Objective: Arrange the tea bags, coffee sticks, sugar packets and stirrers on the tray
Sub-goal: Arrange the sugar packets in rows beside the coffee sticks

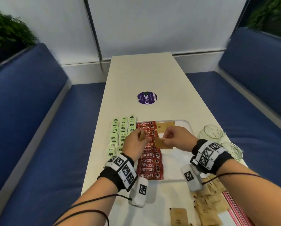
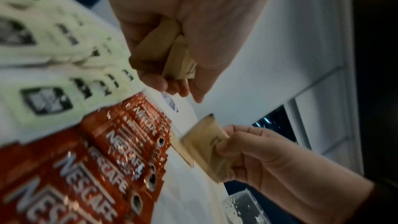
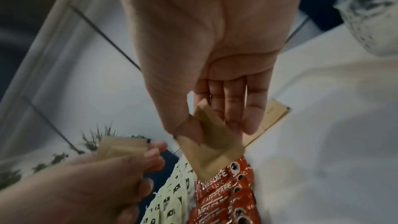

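Note:
A white tray [image 1: 186, 123] holds rows of green tea bags [image 1: 120, 132] at its left, then a column of red coffee sticks [image 1: 150, 167], then a few brown sugar packets [image 1: 167, 124] at the far end. My left hand [image 1: 140, 137] hovers over the coffee sticks and grips a small bunch of sugar packets [image 2: 163, 54]. My right hand [image 1: 165, 139] pinches a single sugar packet [image 3: 211, 142] between thumb and fingers, just above the tray beside the coffee sticks [image 3: 226, 193]. Both hands are close together.
A pile of loose sugar packets [image 1: 208, 203] lies on the table near my right forearm, with pink striped sticks [image 1: 234, 207] beside it. Two glass jars [image 1: 211, 132] [image 1: 232, 150] stand right of the tray. Blue benches flank the table.

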Tool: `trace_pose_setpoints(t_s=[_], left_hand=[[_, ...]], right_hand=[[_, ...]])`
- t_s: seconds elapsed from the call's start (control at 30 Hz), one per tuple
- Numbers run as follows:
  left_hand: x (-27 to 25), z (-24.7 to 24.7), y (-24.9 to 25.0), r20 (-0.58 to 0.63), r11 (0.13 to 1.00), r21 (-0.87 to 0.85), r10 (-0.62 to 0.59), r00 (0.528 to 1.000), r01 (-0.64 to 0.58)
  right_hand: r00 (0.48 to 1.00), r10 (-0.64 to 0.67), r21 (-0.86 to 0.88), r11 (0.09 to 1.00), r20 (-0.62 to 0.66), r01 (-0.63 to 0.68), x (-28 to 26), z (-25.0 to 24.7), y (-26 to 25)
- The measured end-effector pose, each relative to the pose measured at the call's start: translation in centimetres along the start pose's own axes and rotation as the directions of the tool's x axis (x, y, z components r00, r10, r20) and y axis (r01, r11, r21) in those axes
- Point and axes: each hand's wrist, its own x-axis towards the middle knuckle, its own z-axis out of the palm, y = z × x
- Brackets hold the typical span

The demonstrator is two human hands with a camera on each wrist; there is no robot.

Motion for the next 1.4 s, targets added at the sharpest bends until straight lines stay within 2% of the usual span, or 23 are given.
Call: trace_pose_setpoints(t_s=[0.1,0.17,0.3,0.4,0.5,0.63,0.73,0.87,1.0,1.1,1.27,1.4], left_hand=[[0.1,-0.2,0.5,0.106,0.968,0.181,0.158,0.982,-0.175],[-0.1,0.0,0.8,0.165,0.952,0.226,0.171,0.971,-0.206],[-0.4,0.5,0.6,0.134,0.983,0.119,0.124,0.983,-0.14],[-0.4,0.6,0.3,0.092,0.997,-0.077,0.009,0.996,-0.002],[-0.2,0.6,0.1,0.113,0.961,-0.253,-0.085,0.99,0.111],[0.7,0.8,-0.3,0.197,0.921,-0.328,-0.152,0.969,0.211],[1.3,0.6,-0.5,0.3,0.803,-0.471,-0.242,0.923,0.364],[2.2,-0.1,-0.9,0.383,0.658,-0.593,-0.277,0.882,0.464],[3.0,-0.6,-1.7,0.416,0.55,-0.668,-0.283,0.864,0.502],[3.3,-0.6,-2.3,0.415,0.535,-0.68,-0.283,0.865,0.502],[3.0,-0.6,-2.8,0.377,0.576,-0.664,-0.294,0.878,0.477],[2.6,-0.9,-2.7,0.352,0.593,-0.671,-0.273,0.895,0.445]], right_hand=[[0.995,-0.079,-0.092,0.992,0.066,0.085,-0.3,-0.7,-1.0],[0.989,-0.126,-0.05,0.99,0.079,0.13,-0.2,-0.9,-1.7],[0.992,-0.126,0.168,0.978,0.006,0.123,0.1,-0.9,-2.0],[0.997,0.006,0.435,0.9,-0.074,0.027,0.0,-0.3,-1.5],[0.992,0.117,0.582,0.811,-0.045,-0.069,-0.1,0.5,-0.4],[0.989,0.145,0.601,0.791,-0.006,-0.112,0.3,1.4,0.8],[0.974,0.224,0.581,0.799,-0.046,-0.156,1.5,1.4,2.3],[0.925,0.363,0.345,0.887,-0.114,-0.306,3.8,0.5,5.3],[0.908,0.414,0.266,0.884,-0.064,-0.384,5.4,1.0,6.1],[0.897,0.437,0.269,0.873,-0.06,-0.407,6.2,1.6,5.9],[0.87,0.48,0.319,0.847,-0.114,-0.426,6.9,1.9,5.4],[0.872,0.472,0.306,0.856,-0.128,-0.417,7.3,2.3,5.5]])
